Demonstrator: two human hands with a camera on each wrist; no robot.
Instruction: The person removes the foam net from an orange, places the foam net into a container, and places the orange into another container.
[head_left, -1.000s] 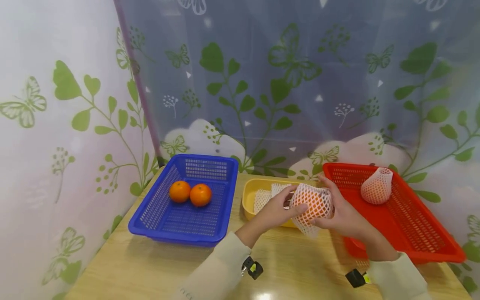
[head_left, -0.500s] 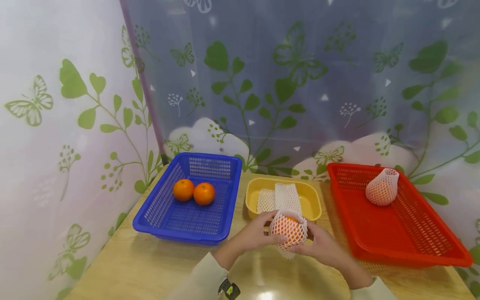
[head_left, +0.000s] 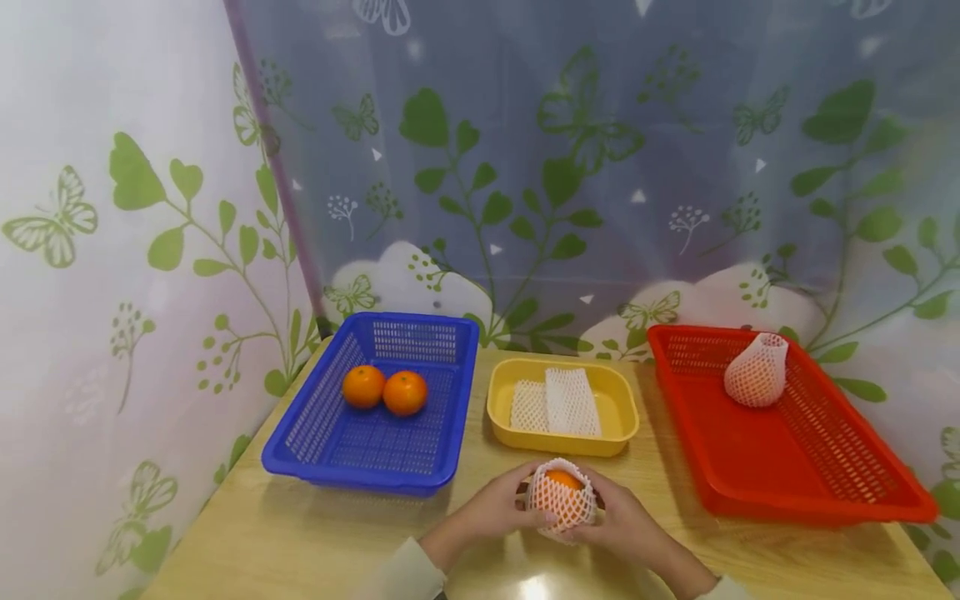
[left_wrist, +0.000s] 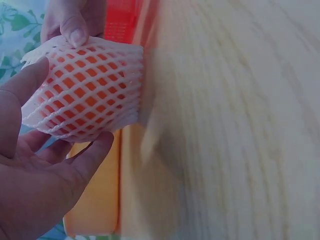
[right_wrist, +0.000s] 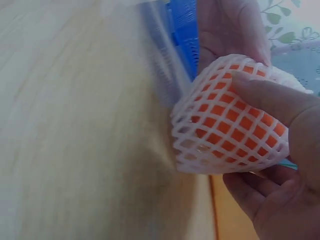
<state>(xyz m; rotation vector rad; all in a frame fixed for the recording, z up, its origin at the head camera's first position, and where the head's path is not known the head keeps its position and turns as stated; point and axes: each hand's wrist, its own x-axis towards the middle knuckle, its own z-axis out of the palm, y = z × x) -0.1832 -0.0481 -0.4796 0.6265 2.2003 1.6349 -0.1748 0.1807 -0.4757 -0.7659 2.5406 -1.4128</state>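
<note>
An orange sits inside a white foam net sleeve, its top showing through the open end in the head view. My left hand grips the sleeved fruit from the left, thumb across the near side. From the right, my right hand holds it too, with the thumb pressed on the mesh and the fingers curled underneath. In the left wrist view the net wraps the whole fruit, and its lower end extends beyond it. Both hands are above the near part of the table, in front of the yellow tray.
The yellow tray holds flat foam nets. On the left, a blue basket contains two oranges. A red basket on the right has one net-wrapped fruit in its far part. Patterned curtains stand behind the wooden table.
Both hands have brought the netted orange down and left, from over the yellow tray to the near side of the table. The net now sits higher around the fruit.
</note>
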